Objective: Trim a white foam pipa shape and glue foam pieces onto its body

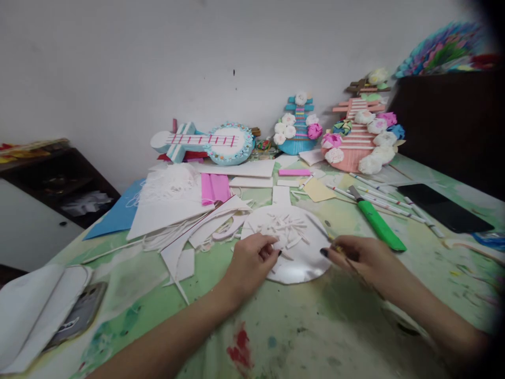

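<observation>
A round white board [303, 271] with a short neck lies flat on the table, lute-shaped. Small white strips [290, 229] are heaped on its middle. Over the board's left side, my left hand [254, 258] has thumb and fingers closed together beside the heap; whatever they pinch is too small to make out. My right hand [361, 258], at the board's right edge, is closed round a thin brush-like tool [330, 238] with a grey tip and a gold-coloured band. The tip points up and left over the board. Its exact kind is unclear.
White offcuts [179, 260] and a pile of white shreds [173, 181] lie left. A green-handled utility knife [379, 223], marker pens [389, 202] and a black phone [444, 207] are right. Decorated model instruments [231, 145] stand along the wall. Another phone [79, 316] lies front left, partly covered.
</observation>
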The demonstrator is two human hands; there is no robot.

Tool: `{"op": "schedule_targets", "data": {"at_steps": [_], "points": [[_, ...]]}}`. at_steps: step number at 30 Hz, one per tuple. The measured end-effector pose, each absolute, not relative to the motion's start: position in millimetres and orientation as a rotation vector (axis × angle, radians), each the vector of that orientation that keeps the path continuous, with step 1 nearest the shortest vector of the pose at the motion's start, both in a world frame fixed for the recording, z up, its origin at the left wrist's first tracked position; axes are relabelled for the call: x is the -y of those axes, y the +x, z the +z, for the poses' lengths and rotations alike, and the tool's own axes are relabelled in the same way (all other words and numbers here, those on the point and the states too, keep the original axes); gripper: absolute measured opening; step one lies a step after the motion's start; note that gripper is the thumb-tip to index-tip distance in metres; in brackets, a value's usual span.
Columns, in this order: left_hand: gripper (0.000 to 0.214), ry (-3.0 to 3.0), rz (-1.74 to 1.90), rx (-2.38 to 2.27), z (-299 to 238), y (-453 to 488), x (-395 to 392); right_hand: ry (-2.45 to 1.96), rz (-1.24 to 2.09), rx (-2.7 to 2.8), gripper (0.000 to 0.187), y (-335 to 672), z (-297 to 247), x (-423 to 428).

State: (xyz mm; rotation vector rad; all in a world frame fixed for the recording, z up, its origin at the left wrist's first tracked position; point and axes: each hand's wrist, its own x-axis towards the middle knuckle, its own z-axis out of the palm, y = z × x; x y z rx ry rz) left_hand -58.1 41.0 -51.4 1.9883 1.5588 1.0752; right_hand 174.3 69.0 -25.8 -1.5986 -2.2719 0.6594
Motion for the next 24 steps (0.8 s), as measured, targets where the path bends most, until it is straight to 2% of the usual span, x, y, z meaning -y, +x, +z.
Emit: {"op": "schedule_targets", "data": {"at_steps": [3,6,12,15,19,24], "points": [[0.027,2.012,1.074,-1.541,-52.4,-60.6,-44.4,-1.949,0.237,2.227,0.026,200.4,-26.0,-87.6],[0.031,2.036,1.048,-1.490,-51.7,-62.3,-44.7,-2.171,0.065,2.237,0.024,214.1,-28.4,-96.3],[0.020,2.075,1.099,-1.481,-53.3,-66.9,-44.9,-2.087,-0.180,2.356,0.028,190.7,-15.7,-107.0],[0.014,2.134,1.095,-1.470,-54.4,-69.1,-43.8,-1.803,-0.175,2.436,0.026,164.0,-10.7,-137.7],[0.010,2.273,0.967,-1.469,-50.3,-73.0,-36.9,-1.756,-0.072,2.421,0.026,134.8,-21.5,-192.7],[0.025,2.319,0.661,-1.551,-44.3,-76.2,-28.7,-1.834,0.041,2.347,0.021,123.6,-43.2,-236.5]]}}
